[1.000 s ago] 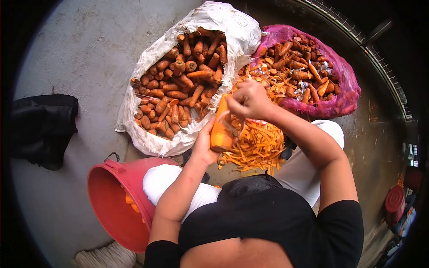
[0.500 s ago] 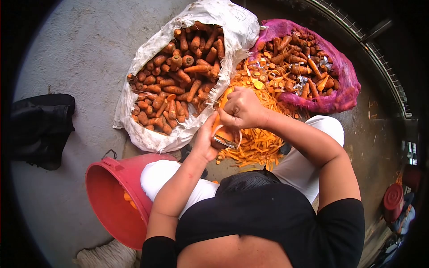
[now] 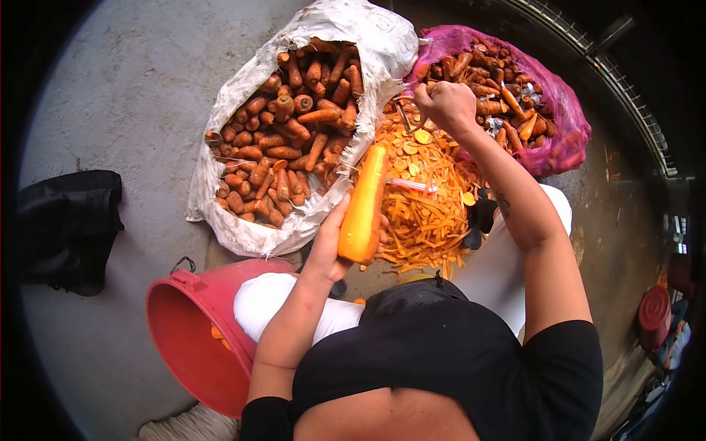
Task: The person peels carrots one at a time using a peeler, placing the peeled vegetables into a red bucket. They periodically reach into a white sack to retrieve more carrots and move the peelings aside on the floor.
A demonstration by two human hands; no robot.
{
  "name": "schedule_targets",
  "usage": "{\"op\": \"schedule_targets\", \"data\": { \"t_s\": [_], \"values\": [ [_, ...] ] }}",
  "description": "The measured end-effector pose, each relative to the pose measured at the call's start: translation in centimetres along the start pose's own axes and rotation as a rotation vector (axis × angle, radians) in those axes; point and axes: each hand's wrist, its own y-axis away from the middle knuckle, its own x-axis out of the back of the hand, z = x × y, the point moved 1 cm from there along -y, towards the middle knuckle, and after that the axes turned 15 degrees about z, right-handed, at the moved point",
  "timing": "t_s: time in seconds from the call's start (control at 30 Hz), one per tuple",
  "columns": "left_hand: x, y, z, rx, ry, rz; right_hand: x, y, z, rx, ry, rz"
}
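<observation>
A large peeled carrot (image 3: 362, 209) points away from me in my left hand (image 3: 329, 242), whose fingers wrap round its lower end. My right hand (image 3: 447, 106) is closed above the edge of the peelings, near the pink mesh sack; something thin and curved shows by its fingers, too unclear to name. Beside the carrot, a pale, reddish handle (image 3: 413, 185) shows over the orange peelings (image 3: 426, 224); its other end is hidden. Unpeeled carrots (image 3: 283, 151) fill the white woven sack (image 3: 246, 235) at the left.
The pink mesh sack (image 3: 570, 121) holds more carrots and scraps. A red bucket (image 3: 198, 345) with orange pieces inside lies tilted beside my white-clad leg. Black cloth (image 3: 66, 228) hangs at far left. Another red container (image 3: 654, 312) is at far right.
My right hand has moved up and away from the carrot. The carrot now shows whole in my left hand, and the metal tool below it is out of sight.
</observation>
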Motion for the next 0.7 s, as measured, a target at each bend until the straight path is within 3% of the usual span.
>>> {"op": "schedule_targets", "data": {
  "t_s": [0.1,0.23,0.3,0.4,0.7],
  "values": [
    [0.5,-0.9,0.2,-0.029,0.026,0.097,0.0,0.3,-1.6,-0.127,-0.257,-0.166],
    [1.3,-2.2,0.0,-0.009,0.058,0.181,0.7,2.5,-5.5,0.040,-0.568,-0.325],
    [-0.1,-1.6,0.2,-0.062,0.092,0.171,1.7,4.1,-7.4,0.335,-0.661,-0.141],
    [-0.2,-2.2,0.0,0.003,0.183,0.192,3.1,6.1,-9.3,0.463,-0.709,-0.130],
    [0.2,-2.9,-0.9,0.036,0.135,0.065,3.5,7.2,-9.6,0.553,-0.676,-0.149]
  ]
}}
